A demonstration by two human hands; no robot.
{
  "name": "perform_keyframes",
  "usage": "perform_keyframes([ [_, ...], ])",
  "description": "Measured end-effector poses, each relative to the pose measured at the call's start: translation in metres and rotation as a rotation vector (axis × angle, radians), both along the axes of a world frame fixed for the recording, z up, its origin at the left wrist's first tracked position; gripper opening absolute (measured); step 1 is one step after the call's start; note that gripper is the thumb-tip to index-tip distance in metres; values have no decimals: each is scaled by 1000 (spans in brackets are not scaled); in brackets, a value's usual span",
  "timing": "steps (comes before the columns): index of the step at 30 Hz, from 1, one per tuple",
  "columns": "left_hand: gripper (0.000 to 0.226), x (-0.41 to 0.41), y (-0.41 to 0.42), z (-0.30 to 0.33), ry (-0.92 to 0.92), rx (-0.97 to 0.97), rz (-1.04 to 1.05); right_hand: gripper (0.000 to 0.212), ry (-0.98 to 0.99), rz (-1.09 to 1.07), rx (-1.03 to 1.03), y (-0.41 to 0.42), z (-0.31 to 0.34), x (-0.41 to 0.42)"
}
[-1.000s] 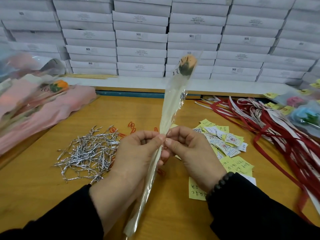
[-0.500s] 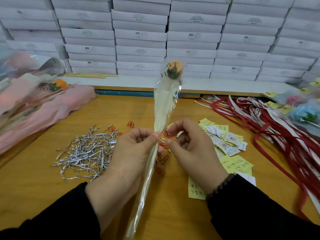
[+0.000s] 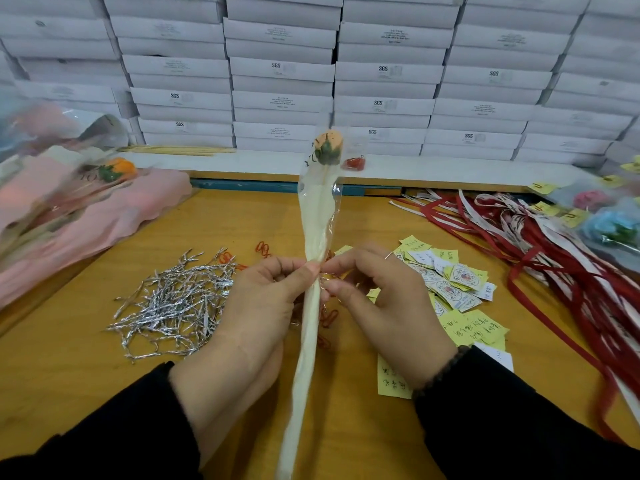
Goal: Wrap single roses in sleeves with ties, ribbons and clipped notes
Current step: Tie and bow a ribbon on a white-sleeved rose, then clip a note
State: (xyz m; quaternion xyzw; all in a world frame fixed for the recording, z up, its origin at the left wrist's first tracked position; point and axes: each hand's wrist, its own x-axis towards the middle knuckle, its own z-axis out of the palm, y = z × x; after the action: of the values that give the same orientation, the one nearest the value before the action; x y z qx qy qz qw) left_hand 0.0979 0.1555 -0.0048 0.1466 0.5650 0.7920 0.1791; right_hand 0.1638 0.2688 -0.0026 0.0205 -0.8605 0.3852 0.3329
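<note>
An orange rose (image 3: 329, 147) stands upright inside a clear sleeve (image 3: 317, 223) twisted thin around its stem. My left hand (image 3: 249, 320) grips the gathered sleeve at mid-height with thumb and fingers. My right hand (image 3: 384, 303) pinches a silver twist tie (image 3: 388, 255) against the sleeve just right of my left thumb; one end of the tie pokes out past my index finger. A heap of silver twist ties (image 3: 173, 303) lies on the table to the left. Yellow notes and printed tags (image 3: 453, 289) lie to the right, red ribbons (image 3: 554, 258) further right.
Pink sleeves with a wrapped orange rose (image 3: 117, 169) are piled at the left edge. Finished pink and blue roses (image 3: 609, 226) lie at the far right. Red paper clips (image 3: 263, 249) are scattered near my hands. Stacked white boxes (image 3: 284, 71) form a wall behind the wooden table (image 3: 69, 386).
The rose has swung left to stand nearly upright. My right hand opened briefly, then came back to the sleeve with a tie end showing.
</note>
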Motion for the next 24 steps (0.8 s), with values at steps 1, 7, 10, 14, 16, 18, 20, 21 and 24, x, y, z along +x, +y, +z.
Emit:
perform_keyframes([
  [1, 8, 1, 0, 1, -6, -2, -10, 11, 1, 6, 0, 2, 0, 0],
  [7, 19, 4, -2, 5, -35, -11, -88, 13, 77, -55, 294, 4, 3, 4],
  [10, 18, 7, -1, 5, -24, -32, -111, 11, 95, -95, 276, 3, 4, 4],
  [14, 23, 8, 0, 6, 17, -32, -105, 11, -127, -8, -196, 0, 10, 2],
  [16, 25, 8, 0, 8, 50, -42, -103, 18, -266, 54, -508, 1, 13, 1],
  [18, 25, 8, -1, 10, 92, -66, -120, 25, -379, 147, -796, 3, 14, 0],
  [20, 21, 9, -1, 11, 118, -99, -142, 25, -466, 232, -1010, 6, 15, 0],
  [21, 18, 10, -1, 11, 114, -103, -143, 23, -487, 254, -1063, 6, 15, 0],
  [24, 12, 8, 0, 7, 77, -84, -97, 12, -389, 177, -951, 4, 13, -1],
])
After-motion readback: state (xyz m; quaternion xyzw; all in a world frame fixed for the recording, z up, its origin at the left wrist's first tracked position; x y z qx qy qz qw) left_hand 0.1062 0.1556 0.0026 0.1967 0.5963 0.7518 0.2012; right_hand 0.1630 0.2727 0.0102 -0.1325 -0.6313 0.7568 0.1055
